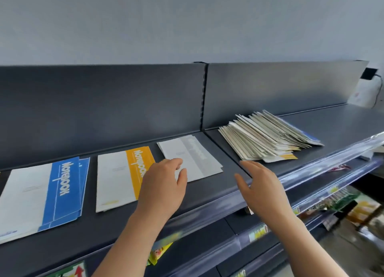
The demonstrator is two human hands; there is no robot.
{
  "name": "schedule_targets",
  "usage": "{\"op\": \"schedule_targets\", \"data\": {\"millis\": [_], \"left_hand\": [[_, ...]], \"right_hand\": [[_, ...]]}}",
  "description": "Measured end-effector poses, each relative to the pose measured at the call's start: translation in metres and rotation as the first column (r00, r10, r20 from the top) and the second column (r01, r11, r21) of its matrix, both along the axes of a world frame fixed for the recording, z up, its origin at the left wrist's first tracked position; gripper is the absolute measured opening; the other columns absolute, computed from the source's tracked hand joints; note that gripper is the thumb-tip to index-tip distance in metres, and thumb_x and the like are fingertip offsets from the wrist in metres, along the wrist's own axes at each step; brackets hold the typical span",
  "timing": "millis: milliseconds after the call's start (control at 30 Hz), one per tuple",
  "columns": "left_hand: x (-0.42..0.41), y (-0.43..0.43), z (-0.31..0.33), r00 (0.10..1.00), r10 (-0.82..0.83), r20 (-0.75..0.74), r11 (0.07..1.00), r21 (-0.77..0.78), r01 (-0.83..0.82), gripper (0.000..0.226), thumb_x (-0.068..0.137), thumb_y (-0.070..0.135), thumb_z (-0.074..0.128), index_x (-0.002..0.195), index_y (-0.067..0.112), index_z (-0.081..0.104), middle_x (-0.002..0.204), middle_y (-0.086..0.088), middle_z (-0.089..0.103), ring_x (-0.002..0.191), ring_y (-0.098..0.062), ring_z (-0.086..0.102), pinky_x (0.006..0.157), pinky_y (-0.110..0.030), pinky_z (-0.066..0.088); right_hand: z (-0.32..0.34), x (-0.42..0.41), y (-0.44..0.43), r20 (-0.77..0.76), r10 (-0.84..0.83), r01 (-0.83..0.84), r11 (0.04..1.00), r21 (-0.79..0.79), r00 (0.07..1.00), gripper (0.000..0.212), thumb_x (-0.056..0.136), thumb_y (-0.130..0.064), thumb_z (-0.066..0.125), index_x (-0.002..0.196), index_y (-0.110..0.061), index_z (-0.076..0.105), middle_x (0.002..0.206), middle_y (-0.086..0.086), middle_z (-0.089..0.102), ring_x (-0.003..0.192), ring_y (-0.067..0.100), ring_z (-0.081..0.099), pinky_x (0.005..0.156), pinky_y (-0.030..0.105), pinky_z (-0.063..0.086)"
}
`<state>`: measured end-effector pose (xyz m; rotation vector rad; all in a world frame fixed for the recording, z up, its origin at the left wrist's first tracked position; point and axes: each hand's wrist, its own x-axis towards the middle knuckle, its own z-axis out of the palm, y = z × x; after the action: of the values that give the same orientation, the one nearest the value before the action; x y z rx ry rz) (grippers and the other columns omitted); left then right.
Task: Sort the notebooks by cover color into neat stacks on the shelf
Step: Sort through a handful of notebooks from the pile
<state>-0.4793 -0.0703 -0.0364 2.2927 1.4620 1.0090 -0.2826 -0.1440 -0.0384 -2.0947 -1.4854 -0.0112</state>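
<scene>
The dark shelf carried three sorted stacks in a row and one unsorted pile. The blue stack lay at the far left, a few covers fanned slightly at its right edge. Just beside it, to the right, sat the yellow stack, and further right the grey stack, set at a slant toward the back panel. Well apart from these, past the seam in the shelf, the pile lay splayed and untidy, with yellow and blue edges showing among the pale covers.

The left hand was over the near left corner of the grey stack and hid part of the yellow stack's right edge; its fingers were loosely bent and gripped nothing, and whether they touched the cover could not be told. The right hand hovered above the shelf's front edge, near the pile, fingers spread and relaxed, holding nothing
</scene>
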Motion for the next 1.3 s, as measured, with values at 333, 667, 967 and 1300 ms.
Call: {"op": "schedule_targets", "data": {"millis": [333,667,967,1300], "left_hand": [[0.118,0.065,0.008,0.994,-0.102,0.025,0.995,0.012,0.102,0.031,0.096,0.029,0.047,0.121,0.022,0.062,0.113,0.008,0.064,0.109,-0.012,0.053,0.088,-0.023,0.042],[0.249,0.080,0.010,0.977,-0.204,0.060,0.979,0.004,0.204,0.026,0.095,0.028,0.047,0.109,0.014,0.064,0.097,0.007,0.065,0.097,-0.012,0.056,0.082,-0.032,0.050],[0.375,0.081,0.014,0.992,-0.081,0.099,0.990,-0.104,0.091,0.019,0.093,0.027,0.046,0.075,0.020,0.047,0.078,-0.002,0.066,0.076,-0.020,0.060,0.070,-0.039,0.053],[0.427,0.095,0.010,0.982,0.174,0.079,0.948,-0.285,-0.145,0.015,0.091,0.032,0.055,0.086,0.018,0.058,0.107,0.009,0.067,0.073,-0.009,0.062,0.049,-0.019,0.045]], "right_hand": [[0.011,0.113,0.048,-0.029,-0.090,0.092,0.992,0.084,0.996,0.038,0.094,-0.034,0.051,0.127,-0.016,0.058,0.130,-0.003,0.058,0.122,0.015,0.050,0.096,0.023,0.036],[0.011,0.266,0.079,-0.132,-0.137,0.153,0.981,0.121,0.982,0.029,0.096,-0.029,0.047,0.094,-0.009,0.067,0.100,0.002,0.066,0.097,0.024,0.057,0.080,0.037,0.044],[-0.006,0.395,0.121,-0.126,0.017,-0.042,0.980,-0.195,0.992,0.023,0.092,-0.017,0.039,0.074,-0.011,0.051,0.074,-0.001,0.055,0.073,0.023,0.049,0.064,0.034,0.041],[-0.008,0.411,0.121,-0.265,0.366,-0.409,0.903,-0.132,0.892,0.037,0.100,-0.020,0.035,0.130,-0.034,0.052,0.133,-0.016,0.049,0.112,0.001,0.046,0.073,0.006,0.041]]}}
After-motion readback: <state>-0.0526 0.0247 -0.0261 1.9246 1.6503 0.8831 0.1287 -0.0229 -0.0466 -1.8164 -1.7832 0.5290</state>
